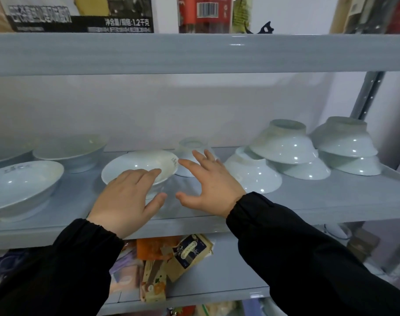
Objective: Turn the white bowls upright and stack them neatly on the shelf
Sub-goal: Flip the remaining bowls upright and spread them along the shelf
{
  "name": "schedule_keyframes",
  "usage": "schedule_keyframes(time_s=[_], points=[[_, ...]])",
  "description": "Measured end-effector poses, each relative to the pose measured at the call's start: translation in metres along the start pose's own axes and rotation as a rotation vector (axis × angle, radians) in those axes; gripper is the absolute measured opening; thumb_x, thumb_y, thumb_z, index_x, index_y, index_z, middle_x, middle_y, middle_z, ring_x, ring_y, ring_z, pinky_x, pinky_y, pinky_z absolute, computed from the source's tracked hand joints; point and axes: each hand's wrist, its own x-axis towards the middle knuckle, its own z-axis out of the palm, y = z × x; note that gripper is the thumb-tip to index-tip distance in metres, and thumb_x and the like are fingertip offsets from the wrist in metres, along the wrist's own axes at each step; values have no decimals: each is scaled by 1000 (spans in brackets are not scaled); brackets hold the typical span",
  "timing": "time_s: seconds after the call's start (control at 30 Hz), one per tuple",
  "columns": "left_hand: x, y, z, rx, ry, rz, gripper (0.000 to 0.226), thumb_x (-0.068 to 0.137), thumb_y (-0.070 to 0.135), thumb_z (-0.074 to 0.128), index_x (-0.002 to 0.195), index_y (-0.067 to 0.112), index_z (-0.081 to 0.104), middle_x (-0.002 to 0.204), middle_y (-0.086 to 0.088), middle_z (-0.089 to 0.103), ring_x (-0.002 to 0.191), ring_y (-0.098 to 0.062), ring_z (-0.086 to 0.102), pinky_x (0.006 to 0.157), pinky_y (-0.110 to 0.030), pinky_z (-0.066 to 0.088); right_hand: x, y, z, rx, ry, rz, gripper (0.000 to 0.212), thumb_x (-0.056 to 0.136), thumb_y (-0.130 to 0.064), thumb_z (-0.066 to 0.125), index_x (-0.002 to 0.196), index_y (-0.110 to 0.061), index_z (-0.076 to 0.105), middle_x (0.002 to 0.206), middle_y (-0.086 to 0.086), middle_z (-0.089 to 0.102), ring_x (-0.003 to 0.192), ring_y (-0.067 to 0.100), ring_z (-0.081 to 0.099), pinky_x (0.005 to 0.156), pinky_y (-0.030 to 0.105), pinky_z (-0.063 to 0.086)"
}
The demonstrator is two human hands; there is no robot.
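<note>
Our left hand (pixel 128 197) and right hand (pixel 209 182) are spread, gripping nothing, above the grey shelf (pixel 331 199) against a white wall (pixel 149 106). Upright white bowls (pixel 23 179) sit left and centre; overturned bowls (pixel 283 147) pile right, near the metal post (pixel 367 92).

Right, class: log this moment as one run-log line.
left hand: open, at upright bowl rim | right hand: open, before inverted bowl | bowl pile at right: upside down
</note>
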Motion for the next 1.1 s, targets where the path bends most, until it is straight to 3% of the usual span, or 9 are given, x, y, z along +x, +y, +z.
schedule_keyframes(time_s=[0.4, 0.57, 0.63, 0.73, 0.9, 1.0, 1.1], points=[[27, 6, 21, 1, 9, 48, 65, 94, 57, 26, 142, 19, 50, 127, -6, 64, 119, -28, 57, 95, -44, 49, 4, 5, -9, -4, 5, -1, 80, 84, -67, 56, 153, -42, 24, 166, 4, 12, 153, 23, -4, 123, 50, 7], [31, 0, 36, 16, -4, 88, 55, 95, 42, 27, 140, 21, 51, 114, -4, 66, 103, -28, 59, 79, -44, 54, 11, 8, -11, -5, -1, 7, 78, 85, -65, 57, 152, -41, 25, 166, 4, 12, 153, 23, -5, 123, 49, 6], [31, -4, 40, 30, -6, 77, 47, 97, 30, 37, 143, 24, 49, 112, -4, 66, 98, -28, 60, 73, -43, 54, 15, 8, -9, 2, -1, 0, 77, 85, -63, 58, 152, -41, 25, 166, 4, 12, 153, 23, -5, 123, 49, 6], [33, -10, 44, 18, -12, 69, 54, 95, 13, 52, 147, 26, 45, 114, -4, 66, 99, -29, 61, 73, -42, 53, 21, 7, -7, 16, 4, -6, 77, 86, -62, 59, 152, -41, 25, 166, 3, 12, 153, 22, -5, 123, 48, 8], [44, -29, 50, 27, -9, 65, 58, 96, 10, 46, 150, 31, 39, 117, -5, 65, 102, -31, 60, 88, -45, 48, 30, 3, 1, 20, -14, -10, 77, 86, -63, 57, 153, -42, 24, 167, 0, 10, 153, 19, -6, 124, 46, 6], [51, -39, 50, 85, -89, -13, 59, 100, 12, 38, 153, 37, 28, 129, 1, 57, 121, -27, 50, 112, -51, 29, 36, 0, 7, 17, -13, -8, 76, 86, -64, 57, 152, -43, 25, 167, -1, 11, 153, 19, -5, 124, 45, 5], [61, -50, 48, 80, -134, -40, 60, 100, 11, 35, 153, 39, 26, 133, 4, 53, 129, -23, 42, 119, -56, 13, 43, -2, 13, 9, -2, -14, 77, 85, -65, 57, 151, -43, 26, 166, -1, 13, 153, 20, -3, 123, 47, 8]])
